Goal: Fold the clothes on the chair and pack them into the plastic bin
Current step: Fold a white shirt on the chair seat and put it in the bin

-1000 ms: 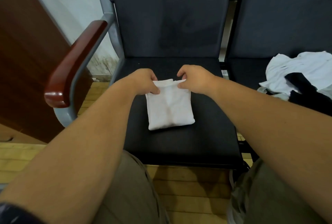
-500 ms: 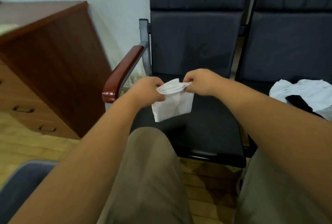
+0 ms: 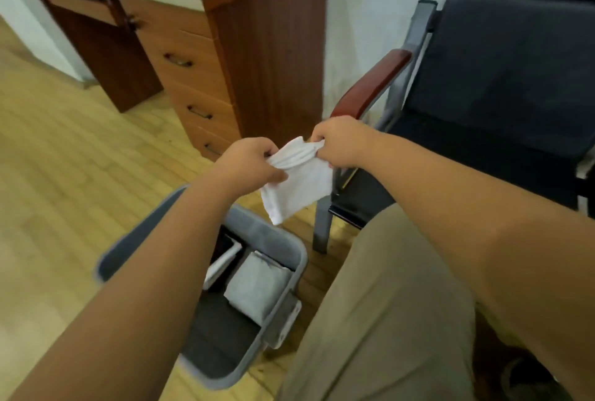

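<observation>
My 2 hands hold the folded white garment (image 3: 299, 185) in the air between them, my left hand (image 3: 249, 162) pinching its top-left corner and my right hand (image 3: 338, 143) gripping the top-right corner, so the cloth hangs down below my fingers. It hangs above the far end of the grey plastic bin (image 3: 269, 230), which stands on the wooden floor (image 3: 64, 159) by my knee. A folded grey piece (image 3: 257, 284) and a white one (image 3: 225, 260) already lie inside the bin. The dark chair (image 3: 502, 79) is to my right.
</observation>
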`<state>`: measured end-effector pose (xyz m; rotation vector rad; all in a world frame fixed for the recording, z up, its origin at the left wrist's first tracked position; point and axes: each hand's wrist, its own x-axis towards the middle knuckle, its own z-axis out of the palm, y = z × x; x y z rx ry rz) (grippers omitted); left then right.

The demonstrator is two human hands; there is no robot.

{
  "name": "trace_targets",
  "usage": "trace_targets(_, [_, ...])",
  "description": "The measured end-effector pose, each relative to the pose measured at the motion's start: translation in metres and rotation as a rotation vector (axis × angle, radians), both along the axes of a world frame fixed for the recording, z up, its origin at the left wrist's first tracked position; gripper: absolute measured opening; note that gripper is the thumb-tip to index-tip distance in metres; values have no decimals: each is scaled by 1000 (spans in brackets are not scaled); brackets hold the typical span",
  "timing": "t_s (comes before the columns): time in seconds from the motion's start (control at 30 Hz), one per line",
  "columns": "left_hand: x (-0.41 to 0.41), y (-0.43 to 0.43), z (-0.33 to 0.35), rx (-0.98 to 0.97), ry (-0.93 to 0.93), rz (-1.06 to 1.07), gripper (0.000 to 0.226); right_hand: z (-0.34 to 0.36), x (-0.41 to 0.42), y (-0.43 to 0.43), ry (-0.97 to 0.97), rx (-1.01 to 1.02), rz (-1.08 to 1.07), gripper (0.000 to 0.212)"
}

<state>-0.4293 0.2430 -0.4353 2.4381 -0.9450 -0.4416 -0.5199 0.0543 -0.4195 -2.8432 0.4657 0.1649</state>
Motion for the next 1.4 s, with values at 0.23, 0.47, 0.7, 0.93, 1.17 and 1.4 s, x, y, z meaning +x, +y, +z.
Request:
trace_targets(0.23, [12, 105, -97, 33, 213, 229, 18, -87, 63, 86, 214, -7, 213, 26])
trace_targets(0.47, [-2, 135, -195, 37, 475, 314, 23, -174, 74, 110, 528, -13, 272, 32])
trace_targets(0.7, [9, 120, -242, 216, 417, 353, 27, -197, 86, 95, 545, 104, 276, 52])
trace_targets(0.93, [29, 103, -253, 269, 475, 317, 15, -209, 90, 88, 601, 256, 115, 38])
trace_targets(1.17, [29, 78, -231, 184, 517, 292, 19, -197, 79, 80, 608, 303, 26, 28])
trace_targets(1.4, [23, 42, -172, 38, 484, 267, 17, -163, 49, 52, 356, 382, -107, 16])
